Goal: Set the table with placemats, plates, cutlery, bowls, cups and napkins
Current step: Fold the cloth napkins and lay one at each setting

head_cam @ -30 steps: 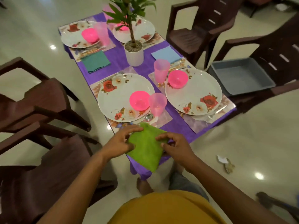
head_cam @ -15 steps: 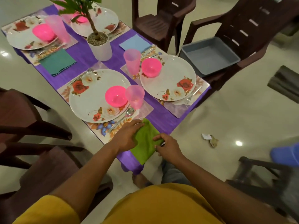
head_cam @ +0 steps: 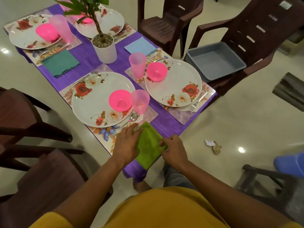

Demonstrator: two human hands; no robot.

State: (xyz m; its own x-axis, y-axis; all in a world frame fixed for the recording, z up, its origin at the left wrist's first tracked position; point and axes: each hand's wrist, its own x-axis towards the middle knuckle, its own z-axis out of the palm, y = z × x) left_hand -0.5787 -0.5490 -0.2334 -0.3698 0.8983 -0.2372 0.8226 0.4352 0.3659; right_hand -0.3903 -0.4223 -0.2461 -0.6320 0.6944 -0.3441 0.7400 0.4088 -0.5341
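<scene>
Laying the green napkin (head_cam: 148,145) at the table's (head_cam: 166,127) near corner, beside the closest plate (head_cam: 98,102): left hand (head_cam: 127,143) presses flat on it, right hand (head_cam: 174,149) pinches its edge. Best move now: smooth it square, clear of the spoon (head_cam: 130,120).

Glossy cream tiled floor (head_cam: 246,125) with ceiling-light glints; dark brown plastic armchairs (head_cam: 256,30) around purple-clothed counter (head_cam: 92,63); crumpled paper scrap (head_cam: 212,145) on floor right of grip.
</scene>
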